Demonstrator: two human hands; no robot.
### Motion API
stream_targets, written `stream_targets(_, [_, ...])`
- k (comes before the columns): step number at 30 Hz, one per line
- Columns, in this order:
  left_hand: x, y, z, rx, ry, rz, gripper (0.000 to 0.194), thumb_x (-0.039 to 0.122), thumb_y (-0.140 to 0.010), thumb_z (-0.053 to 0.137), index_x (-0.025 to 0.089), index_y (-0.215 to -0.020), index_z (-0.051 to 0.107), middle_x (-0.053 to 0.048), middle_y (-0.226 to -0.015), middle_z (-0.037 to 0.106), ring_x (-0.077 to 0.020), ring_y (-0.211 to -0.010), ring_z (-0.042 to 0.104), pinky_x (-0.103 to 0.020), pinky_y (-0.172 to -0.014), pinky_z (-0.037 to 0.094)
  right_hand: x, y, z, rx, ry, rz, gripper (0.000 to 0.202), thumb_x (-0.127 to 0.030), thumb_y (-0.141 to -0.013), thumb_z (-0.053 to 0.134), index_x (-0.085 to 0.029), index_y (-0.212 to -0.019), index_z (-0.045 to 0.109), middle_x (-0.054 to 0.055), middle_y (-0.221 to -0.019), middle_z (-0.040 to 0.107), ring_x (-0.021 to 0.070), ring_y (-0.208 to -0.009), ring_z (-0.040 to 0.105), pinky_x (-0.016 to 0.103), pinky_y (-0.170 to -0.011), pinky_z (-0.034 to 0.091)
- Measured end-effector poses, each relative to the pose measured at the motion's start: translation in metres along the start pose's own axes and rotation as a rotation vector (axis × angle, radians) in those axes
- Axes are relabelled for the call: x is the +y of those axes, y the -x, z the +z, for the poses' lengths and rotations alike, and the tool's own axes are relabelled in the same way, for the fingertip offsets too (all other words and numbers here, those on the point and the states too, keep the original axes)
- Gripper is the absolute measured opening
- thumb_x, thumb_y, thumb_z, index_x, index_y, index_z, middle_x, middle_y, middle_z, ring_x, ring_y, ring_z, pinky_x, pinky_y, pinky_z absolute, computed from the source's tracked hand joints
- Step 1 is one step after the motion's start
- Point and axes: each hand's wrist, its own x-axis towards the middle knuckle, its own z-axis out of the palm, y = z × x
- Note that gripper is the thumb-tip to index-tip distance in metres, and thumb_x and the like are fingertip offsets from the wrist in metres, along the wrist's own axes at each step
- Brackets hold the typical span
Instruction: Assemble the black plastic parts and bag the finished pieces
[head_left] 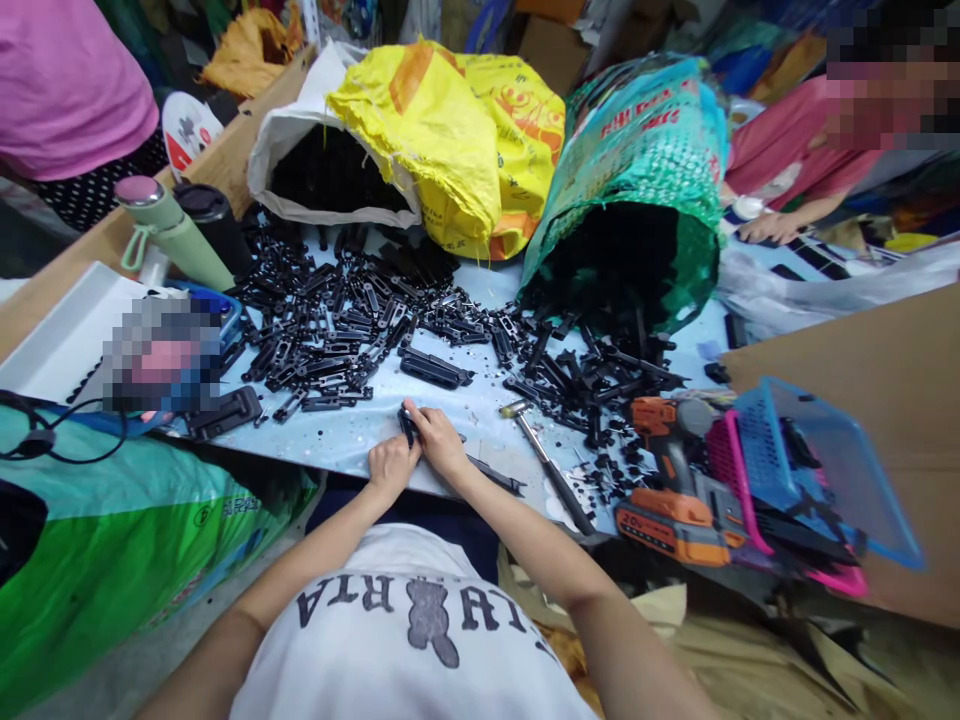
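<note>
Both hands meet at the near edge of the blue-covered table (352, 435). My left hand (391, 463) is closed around a small black plastic part (407, 424). My right hand (437, 440) presses on the same part from the other side, fingers together. Much of the part is hidden by the fingers. Just beyond lies a neat stack of long black parts (435, 368). To the right of my right hand are a long black strip (496, 474) and a hammer (551, 465) with a dark handle.
Heaps of black parts (330, 330) spread behind. A white sack, yellow sack (450, 140) and green sack (622, 200) stand at the back. An orange cordless drill (675, 490) and blue basket (832, 470) are right; a green bottle (180, 235) is left. Two people are nearby.
</note>
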Motion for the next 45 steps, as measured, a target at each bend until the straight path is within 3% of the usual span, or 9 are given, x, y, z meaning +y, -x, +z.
stream_targets(15, [-0.003, -0.011, -0.005, -0.011, -0.033, 0.052, 0.04, 0.037, -0.09, 0.033, 0.011, -0.089, 0.064, -0.016, -0.083, 0.068, -0.0253, -0.079, 0.065, -0.031, -0.066, 0.042, -0.001, -0.003, 0.012, 0.011, 0.083, 0.067, 0.057, -0.008, -0.085, 0.041, -0.023, -0.139, 0.032, 0.011, -0.099, 0.05, 0.0223, -0.092, 0.047, 0.038, -0.081, 0.046])
stream_targets(21, [-0.001, -0.005, -0.01, -0.017, -0.053, 0.061, 0.045, 0.04, -0.091, 0.03, 0.011, -0.089, 0.064, -0.016, -0.08, 0.068, -0.0253, -0.075, 0.065, -0.032, -0.066, 0.045, -0.005, -0.001, -0.013, -0.033, 0.111, 0.015, 0.051, -0.011, -0.088, 0.04, -0.019, -0.138, 0.034, 0.013, -0.109, 0.053, 0.0225, -0.096, 0.048, 0.038, -0.084, 0.045])
stream_targets(24, [-0.013, -0.008, -0.021, 0.043, -0.029, 0.244, 0.044, 0.039, -0.092, 0.029, 0.014, -0.091, 0.065, -0.015, -0.086, 0.068, -0.0251, -0.084, 0.064, -0.035, -0.073, 0.046, 0.005, 0.032, -0.037, 0.066, 0.103, -0.036, 0.051, -0.02, -0.09, 0.042, -0.02, -0.139, 0.03, 0.013, -0.127, 0.046, 0.0242, -0.11, 0.044, 0.039, -0.091, 0.041])
stream_targets(28, [-0.024, -0.032, -0.035, 0.17, 0.031, 0.697, 0.033, 0.028, -0.091, 0.035, 0.019, -0.114, 0.058, -0.013, -0.123, 0.056, -0.0238, -0.12, 0.047, -0.04, -0.099, 0.036, 0.021, 0.091, -0.052, 0.125, 0.238, 0.1, 0.057, -0.044, -0.087, 0.049, -0.016, -0.135, 0.037, 0.015, -0.12, 0.051, 0.0266, -0.103, 0.05, 0.037, -0.081, 0.043])
stream_targets(30, [-0.021, -0.047, -0.037, 0.093, 0.055, 0.935, 0.033, 0.025, -0.09, 0.04, 0.021, -0.119, 0.054, -0.01, -0.13, 0.05, -0.0216, -0.125, 0.042, -0.04, -0.104, 0.031, 0.027, 0.108, -0.051, 0.103, 0.358, 0.197, 0.057, -0.052, -0.085, 0.048, -0.013, -0.126, 0.047, 0.015, -0.104, 0.059, 0.0253, -0.089, 0.054, 0.034, -0.072, 0.043])
stream_targets(32, [-0.012, -0.058, -0.037, -0.02, 0.036, 1.05, 0.034, 0.025, -0.088, 0.046, 0.02, -0.121, 0.052, -0.011, -0.13, 0.05, -0.0213, -0.121, 0.045, -0.039, -0.102, 0.034, 0.034, 0.113, -0.049, 0.089, 0.44, 0.255, 0.052, -0.057, -0.084, 0.045, -0.012, -0.104, 0.061, 0.011, -0.082, 0.061, 0.0222, -0.076, 0.056, 0.03, -0.064, 0.04])
stream_targets(36, [0.01, -0.067, -0.035, -0.119, -0.063, 0.97, 0.038, 0.036, -0.086, 0.049, 0.014, -0.116, 0.054, -0.016, -0.111, 0.059, -0.0225, -0.104, 0.055, -0.035, -0.089, 0.042, 0.054, 0.097, -0.058, 0.041, 0.456, 0.176, 0.057, -0.062, -0.085, 0.038, -0.014, -0.062, 0.06, 0.007, -0.059, 0.056, 0.0167, -0.06, 0.054, 0.026, -0.056, 0.033])
stream_targets(42, [0.015, -0.055, -0.043, -0.091, -0.06, 0.76, 0.045, 0.041, -0.093, 0.029, 0.016, -0.077, 0.062, -0.01, -0.078, 0.065, -0.0185, -0.08, 0.06, -0.029, -0.071, 0.044, 0.065, 0.078, -0.104, -0.054, 0.266, -0.147, 0.066, -0.064, -0.088, 0.023, -0.015, -0.058, 0.056, 0.004, -0.054, 0.053, 0.0118, -0.05, 0.047, 0.025, -0.051, 0.026])
stream_targets(45, [0.01, -0.024, -0.059, -0.023, 0.143, 0.829, 0.051, 0.042, -0.093, 0.022, 0.017, -0.067, 0.059, -0.008, -0.066, 0.062, -0.0166, -0.068, 0.059, -0.028, -0.064, 0.043, 0.053, 0.079, -0.12, -0.087, 0.048, -0.298, 0.064, -0.064, -0.087, 0.023, -0.016, -0.061, 0.056, 0.002, -0.053, 0.049, 0.0119, -0.051, 0.047, 0.025, -0.051, 0.029])
